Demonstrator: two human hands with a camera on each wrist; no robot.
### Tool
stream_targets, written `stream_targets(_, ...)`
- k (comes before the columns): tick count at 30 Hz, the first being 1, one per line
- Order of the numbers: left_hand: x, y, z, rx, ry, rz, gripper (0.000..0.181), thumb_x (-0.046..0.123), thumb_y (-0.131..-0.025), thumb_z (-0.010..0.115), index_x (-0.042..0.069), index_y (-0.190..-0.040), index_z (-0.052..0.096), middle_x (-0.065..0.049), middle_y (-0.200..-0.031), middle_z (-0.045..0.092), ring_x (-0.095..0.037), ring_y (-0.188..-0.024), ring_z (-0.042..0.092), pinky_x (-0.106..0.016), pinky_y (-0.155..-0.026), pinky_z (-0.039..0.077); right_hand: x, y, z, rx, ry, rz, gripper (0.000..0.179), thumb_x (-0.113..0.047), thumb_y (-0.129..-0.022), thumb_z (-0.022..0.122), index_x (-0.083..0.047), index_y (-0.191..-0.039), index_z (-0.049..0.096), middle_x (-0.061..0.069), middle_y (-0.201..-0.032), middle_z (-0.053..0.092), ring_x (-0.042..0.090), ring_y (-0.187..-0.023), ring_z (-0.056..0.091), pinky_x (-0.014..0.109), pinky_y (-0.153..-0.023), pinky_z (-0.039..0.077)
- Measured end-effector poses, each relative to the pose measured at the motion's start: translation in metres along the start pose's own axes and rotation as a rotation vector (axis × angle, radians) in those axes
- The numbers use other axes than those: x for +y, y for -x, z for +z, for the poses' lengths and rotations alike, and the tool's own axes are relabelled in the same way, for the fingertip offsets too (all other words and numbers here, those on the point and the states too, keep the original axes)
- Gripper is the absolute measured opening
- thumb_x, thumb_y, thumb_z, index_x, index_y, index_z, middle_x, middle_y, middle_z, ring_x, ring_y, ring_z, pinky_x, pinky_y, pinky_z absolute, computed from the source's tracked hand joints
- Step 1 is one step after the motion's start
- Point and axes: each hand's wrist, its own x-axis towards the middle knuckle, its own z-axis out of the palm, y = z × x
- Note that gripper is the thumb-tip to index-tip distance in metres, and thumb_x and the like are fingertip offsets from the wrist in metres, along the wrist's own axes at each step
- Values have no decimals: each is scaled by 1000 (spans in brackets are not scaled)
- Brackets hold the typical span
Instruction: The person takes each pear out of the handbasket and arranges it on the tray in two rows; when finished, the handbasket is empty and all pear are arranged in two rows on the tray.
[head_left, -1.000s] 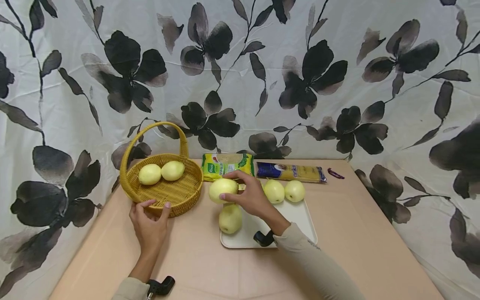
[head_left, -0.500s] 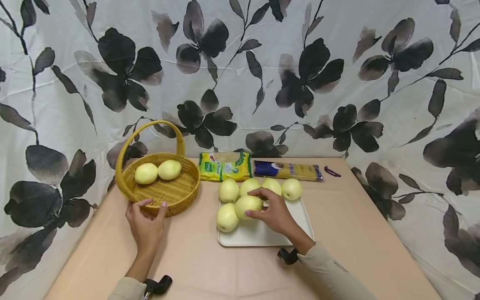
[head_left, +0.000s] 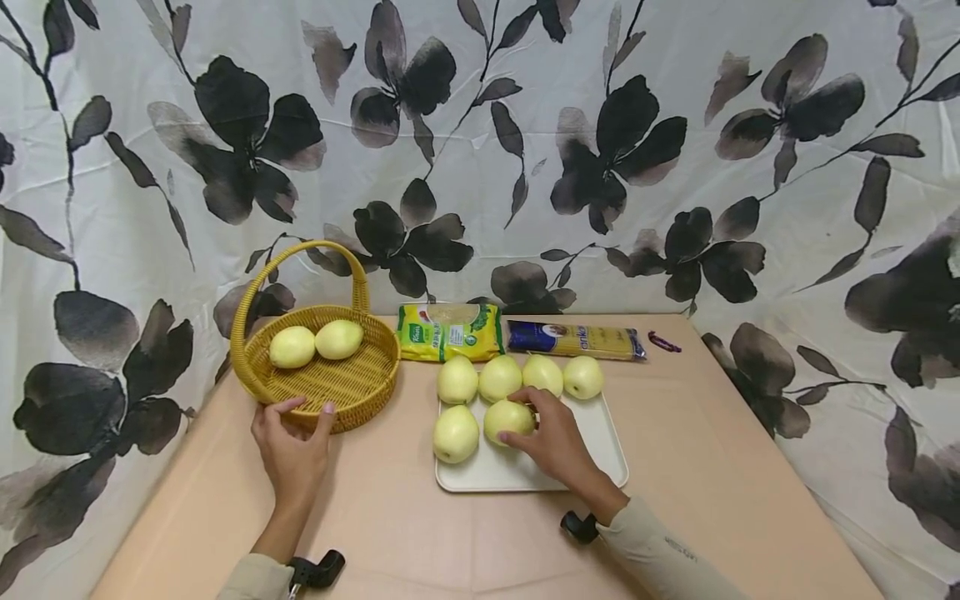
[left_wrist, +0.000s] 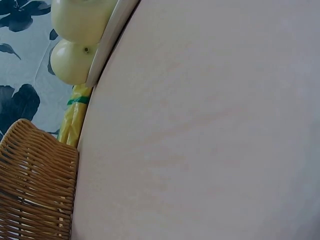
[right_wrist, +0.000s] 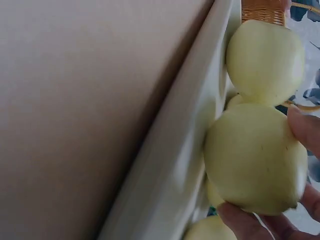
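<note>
My right hand point(head_left: 555, 437) holds a pale yellow-green apple point(head_left: 508, 422) on the front part of the white tray point(head_left: 525, 482), thumb on its near side and fingers behind. In the right wrist view, fingertips point(right_wrist: 240, 220) wrap this apple point(right_wrist: 255, 157), with another apple point(right_wrist: 265, 62) just beyond it. That neighbour point(head_left: 455, 434) sits at the tray's left in the head view. My left hand point(head_left: 291, 450) grips the front rim of the yellow wicker basket point(head_left: 367, 408), where two apples point(head_left: 292, 347) lie. Neither hand shows in the left wrist view, where the basket's woven side point(left_wrist: 40, 185) appears.
A row of several apples point(head_left: 499, 378) fills the back of the tray. Behind lie a yellow-green Knorr packet point(head_left: 450, 332), a blue and yellow pasta packet point(head_left: 576, 342) and a small dark purple band point(head_left: 664, 342). A flowered cloth point(head_left: 480, 167) hangs behind the table.
My right hand has carried the apple from above the tray's left edge rightward and down, setting it beside the front-left apple. The left hand stays at the basket.
</note>
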Motion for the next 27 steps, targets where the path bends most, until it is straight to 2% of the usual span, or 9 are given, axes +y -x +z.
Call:
stream_targets(3,1,0,-1,-2,-3,-2,53,34,-95,80,6,-133,56,-17,-168,26,-25,-95,49,-10,-72,37,-2,5,-8,-20,-15,18,43,-25,-87,90,-17,-125,71,4,-127,71,25,-114,70,42,-93,61)
stream_targets(7,1,0,-2,3,-3,-9,53,35,-95,81,7,-134,57,-16,-169,26,-24,-97,50,-10,-73,38,-5,12,-19,-64,-16,67,34,-20,-90,87,-18,-120,72,3,-127,73,29,-109,75,45,-90,62)
stream_targets(14,0,1,-4,9,3,-11,53,34,-95,80,6,-134,57,-16,-171,22,-26,-100,50,-10,-74,38,-5,14,-16,-133,1,125,47,-26,-82,94,-21,-121,69,3,-122,73,22,-99,74,40,-83,60)
stream_targets(22,-3,0,-2,2,-4,-10,55,36,-95,80,6,-135,57,-16,-173,20,-23,-95,49,-11,-73,38,-5,7,0,-90,25,130,57,-36,-80,95,-15,-122,63,7,-117,71,10,-79,66,32,-71,54)
stream_targets(27,-2,0,-1,-1,-6,-12,54,36,-95,80,7,-135,57,-16,-171,22,-23,-97,49,-11,-73,38,-4,5,0,-65,18,145,57,-40,-81,94,-15,-122,63,9,-116,72,9,-76,66,33,-71,54)
